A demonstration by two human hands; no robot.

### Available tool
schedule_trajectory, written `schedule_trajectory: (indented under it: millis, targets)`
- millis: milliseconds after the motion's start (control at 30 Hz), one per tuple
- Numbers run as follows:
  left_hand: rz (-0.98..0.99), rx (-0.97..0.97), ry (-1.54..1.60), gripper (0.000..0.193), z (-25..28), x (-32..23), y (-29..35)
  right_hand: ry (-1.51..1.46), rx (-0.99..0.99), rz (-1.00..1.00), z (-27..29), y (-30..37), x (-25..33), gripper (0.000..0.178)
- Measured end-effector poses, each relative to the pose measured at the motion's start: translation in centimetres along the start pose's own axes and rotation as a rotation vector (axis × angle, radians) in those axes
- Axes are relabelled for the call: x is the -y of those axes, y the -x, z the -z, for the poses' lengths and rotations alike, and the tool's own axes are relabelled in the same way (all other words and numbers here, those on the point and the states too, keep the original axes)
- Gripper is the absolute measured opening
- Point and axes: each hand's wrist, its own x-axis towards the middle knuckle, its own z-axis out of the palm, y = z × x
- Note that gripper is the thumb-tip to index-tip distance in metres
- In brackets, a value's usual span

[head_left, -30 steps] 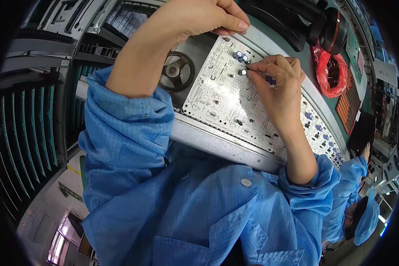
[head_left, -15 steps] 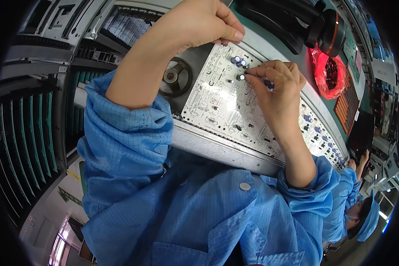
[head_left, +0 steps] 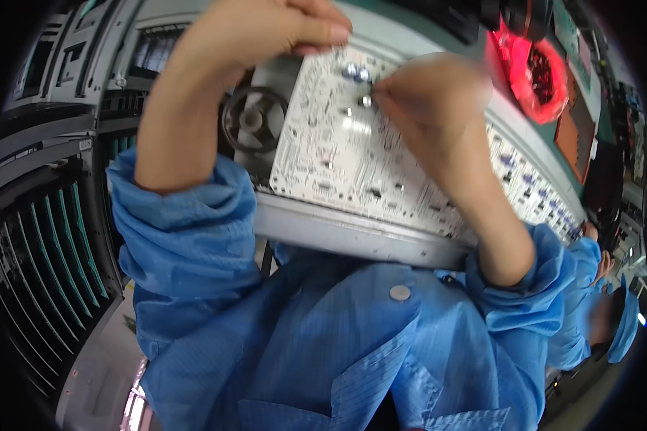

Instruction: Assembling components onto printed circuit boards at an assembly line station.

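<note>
A white printed circuit board [head_left: 316, 154] lies on the metal rail in front of me, with small parts standing on it. My left hand [head_left: 305, 27] is closed at the board's far left corner, thumb and fingers pressed together; anything between them is hidden. Over the board's far middle my right hand [head_left: 438, 93] is curled and blurred by motion. Its fingertips come down beside a dark, silver-topped capacitor [head_left: 365, 101]; whether they touch it I cannot tell. A smaller capacitor [head_left: 348, 112] stands nearby, and two blue capacitors [head_left: 357, 72] stand farther back.
A dark spoked wheel [head_left: 251, 120] sits left of the board. Along the near side runs a metal rail [head_left: 338, 231]. Another populated board [head_left: 528, 183] continues rightward. A red bag of dark parts [head_left: 543, 82] stands at the back right. A co-worker in blue [head_left: 579, 302] is at the right.
The whole view has shifted, so the board and wheel appear farther left. My right hand has turned and blurred, staying beside the same capacitor. My left hand remains at the board's far corner.
</note>
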Motion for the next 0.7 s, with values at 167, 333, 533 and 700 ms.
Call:
schedule_trajectory:
  millis: [167,333,533,700]
  targets:
    - [0.01,-0.136,-0.138,0.011,-0.6,-0.7,1.0,-0.103,0.098,-0.075,2.3,-1.5,2.1,0.009]
    - [-0.068,-0.149,-0.126,0.012,-1.1,0.3,0.4,-0.142,0.057,-0.076,1.6,-0.4,1.3,0.008]
    - [-0.103,-0.153,-0.115,0.013,-1.1,0.5,0.7,-0.162,0.034,-0.041,1.4,0.2,1.3,0.01]
    - [-0.111,-0.167,-0.135,0.013,-1.1,0.7,0.8,-0.083,-0.001,-0.044,0.9,0.5,1.5,0.01]
